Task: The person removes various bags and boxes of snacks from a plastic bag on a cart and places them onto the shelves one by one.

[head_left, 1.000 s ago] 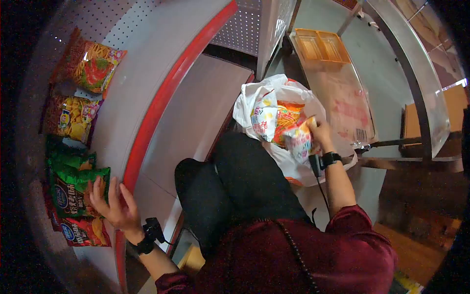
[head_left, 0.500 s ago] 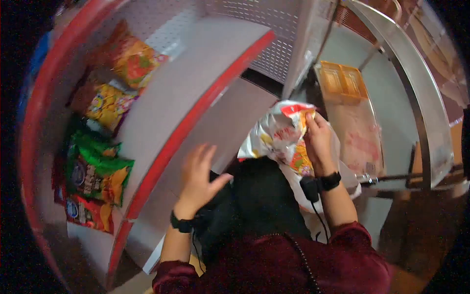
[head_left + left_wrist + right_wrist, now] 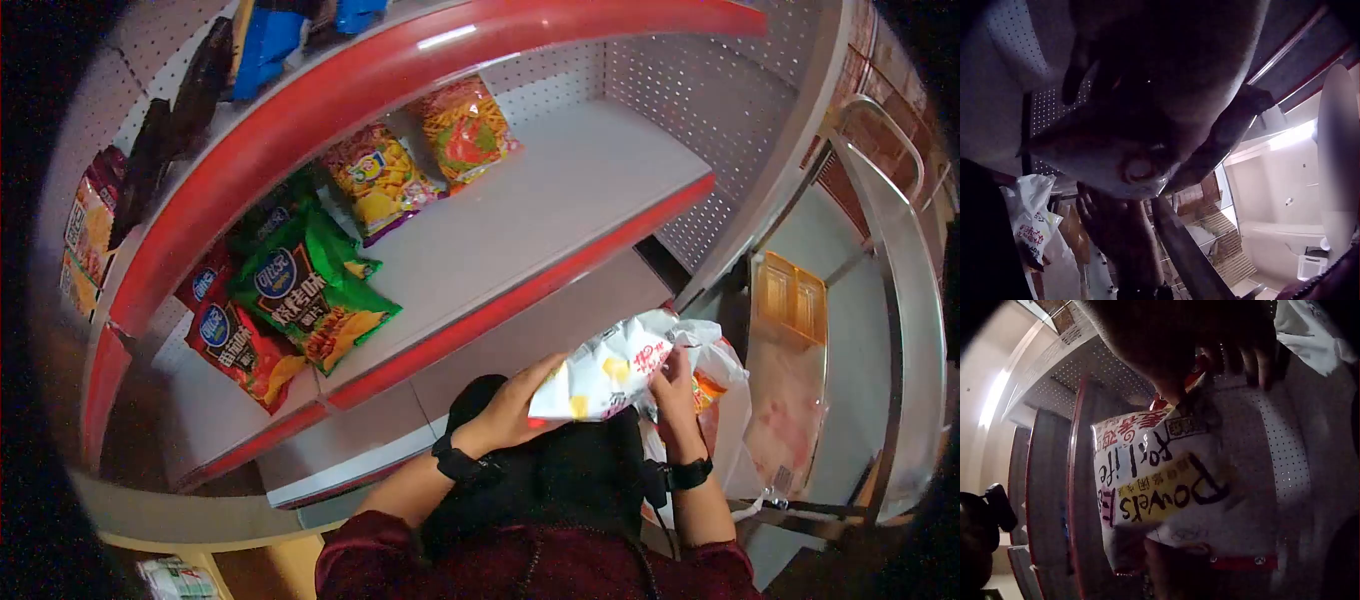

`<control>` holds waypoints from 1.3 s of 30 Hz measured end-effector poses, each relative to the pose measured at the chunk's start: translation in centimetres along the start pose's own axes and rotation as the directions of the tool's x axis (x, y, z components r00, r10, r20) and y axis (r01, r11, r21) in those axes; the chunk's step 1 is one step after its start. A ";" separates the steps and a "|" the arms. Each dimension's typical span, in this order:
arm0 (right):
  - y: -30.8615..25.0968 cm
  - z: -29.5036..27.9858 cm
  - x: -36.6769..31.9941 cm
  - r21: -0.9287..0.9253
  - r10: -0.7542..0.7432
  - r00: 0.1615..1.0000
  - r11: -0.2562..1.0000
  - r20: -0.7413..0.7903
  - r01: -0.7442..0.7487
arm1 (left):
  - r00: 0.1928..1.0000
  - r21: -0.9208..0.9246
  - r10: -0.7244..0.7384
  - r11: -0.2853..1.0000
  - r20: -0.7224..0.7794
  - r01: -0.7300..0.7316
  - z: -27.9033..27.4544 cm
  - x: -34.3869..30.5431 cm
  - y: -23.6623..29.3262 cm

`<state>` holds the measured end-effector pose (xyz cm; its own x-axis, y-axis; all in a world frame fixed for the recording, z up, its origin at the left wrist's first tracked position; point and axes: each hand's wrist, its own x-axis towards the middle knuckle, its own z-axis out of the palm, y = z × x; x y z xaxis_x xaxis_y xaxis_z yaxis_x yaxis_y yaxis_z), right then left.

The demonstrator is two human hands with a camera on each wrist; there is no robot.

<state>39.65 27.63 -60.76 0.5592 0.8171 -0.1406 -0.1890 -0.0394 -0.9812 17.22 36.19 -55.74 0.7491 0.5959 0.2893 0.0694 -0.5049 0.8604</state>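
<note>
Both hands hold a white snack bag [image 3: 612, 372] with red and yellow print over the person's lap. The left hand [image 3: 512, 408] grips its left end, and in the right wrist view a thumb [image 3: 1163, 565] of that hand lies across the front. At the other end, the right hand [image 3: 678, 398] pinches the bag near its edge; the right wrist view shows its thumb on the corner beside large "Powers for life" lettering. Right behind that hand stands a white plastic bag [image 3: 738, 440] with an orange snack packet [image 3: 708, 390] showing inside.
The red-edged shelf [image 3: 560, 235] ahead bears green chip bags [image 3: 305, 290], red chip bags [image 3: 240, 350], a yellow snack bag [image 3: 380, 185] and an orange snack bag [image 3: 465, 135]. An upper shelf edge [image 3: 400, 60] overhangs them. At right, a cart [image 3: 905, 330] carries an orange tray [image 3: 788, 295].
The right hand has lifted the white snack bag out of the plastic bag and leftward. The left hand has left the chip bags and taken hold of it. The head view has turned toward the shelf.
</note>
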 end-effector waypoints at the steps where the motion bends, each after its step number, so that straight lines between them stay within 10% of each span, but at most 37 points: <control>1: -0.9 0.4 -0.5 -0.023 -0.108 0.993 0.994 -0.051 0.107 | 0.999 0.055 0.003 0.998 -0.045 0.000 -0.3 0.0 0.2; 5: -0.1 -0.9 -0.5 -0.047 -0.021 0.978 0.998 0.207 0.032 | 0.925 -0.237 -0.368 0.894 0.095 0.380 -0.7 0.0 0.0; 7: -0.3 -0.4 -1.1 0.021 0.093 0.956 0.994 0.277 -0.103 | 0.948 -0.313 -0.315 0.897 0.039 0.311 -1.1 0.0 0.5; 13: -1.8 -0.3 -2.5 -0.073 0.082 0.879 0.996 0.469 -0.054 | 0.907 -0.038 -0.373 0.921 0.195 0.387 -2.2 1.1 2.0; 17: 0.1 0.0 -1.7 0.096 0.047 0.991 0.994 0.129 -0.059 | 0.992 -0.593 -0.090 0.796 0.086 0.124 -0.2 0.2 -0.3; 19: -0.1 0.3 -1.8 0.065 0.135 0.986 0.988 0.098 -0.142 | 0.994 -0.261 -0.084 0.963 -0.067 0.064 0.3 0.0 0.5; 20: -0.4 0.2 -2.0 -0.130 0.212 0.971 0.972 0.109 -0.197 | 0.993 -0.251 -0.083 0.966 -0.082 0.060 0.5 0.1 0.4; 25: -0.2 1.7 -1.6 0.019 0.090 0.973 0.995 0.214 -0.097 | 0.925 -0.393 -0.191 0.918 -0.328 0.050 -0.5 0.3 -0.3; 27: -1.4 3.0 -1.8 0.047 -0.300 0.948 0.951 -0.106 0.306 | 0.918 -0.338 -0.219 0.936 -0.330 0.102 -1.4 0.3 0.4; 29: -2.6 2.8 -2.0 0.005 -0.325 0.942 0.945 -0.085 0.327 | 0.915 -0.287 -0.241 0.946 -0.324 0.148 -2.0 0.3 0.8; 31: -3.3 2.1 -2.2 -0.212 -0.119 0.926 0.956 0.358 0.205 | 0.924 -0.289 -0.220 0.949 -0.313 0.128 -1.9 0.4 1.0; 39: -2.4 3.7 -3.4 -0.052 -0.113 0.970 0.991 0.214 0.127 | 0.939 -0.242 -0.322 0.927 -0.122 0.287 -1.6 0.8 3.8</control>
<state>35.21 27.06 -57.47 0.3916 0.9201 0.0031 -0.0747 0.0351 -0.9966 17.02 35.76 -51.59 0.6009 0.7980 0.0454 0.1198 -0.1460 0.9820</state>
